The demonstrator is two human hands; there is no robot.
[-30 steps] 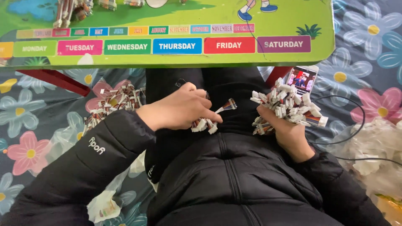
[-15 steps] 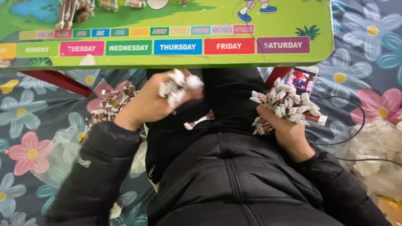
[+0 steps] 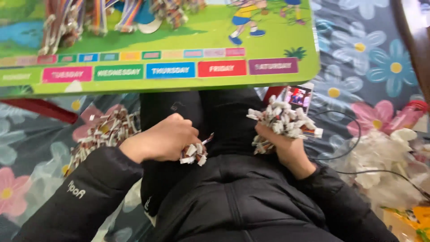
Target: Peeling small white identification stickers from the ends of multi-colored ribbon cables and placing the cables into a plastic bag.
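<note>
So the person is sitting with a green plastic kids' table with coloured weekday panels [image 3: 179, 78] right over their knees, and everything else sits around that. Just below the table's near edge, over the lap, the left hand [image 3: 163, 141] is curled closed around a small clump of white-and-brown connector plugs [image 3: 195, 154], with a few ends poking out on the inner side of the fist. The right hand [image 3: 286, 150] is below the table's right corner, fingers wrapped tight around a much bigger bunch of the same white plugs with short wires [image 3: 282, 123], which sticks up out of the fist like a bouquet. The two hands are near each other but not touching.

Under the table's left half, on the flowered dark blanket [image 3: 358, 49], there's a loose pile of more white plug pieces [image 3: 105, 134] just beside the left wrist. On top of the table, at the far edge, lie some multicoloured ribbon cables [image 3: 80, 20]. Below the table's right corner there's a small printed card [image 3: 299, 96], and a thin black cable [image 3: 345, 152] loops across the blanket to the right of the right hand.
</note>
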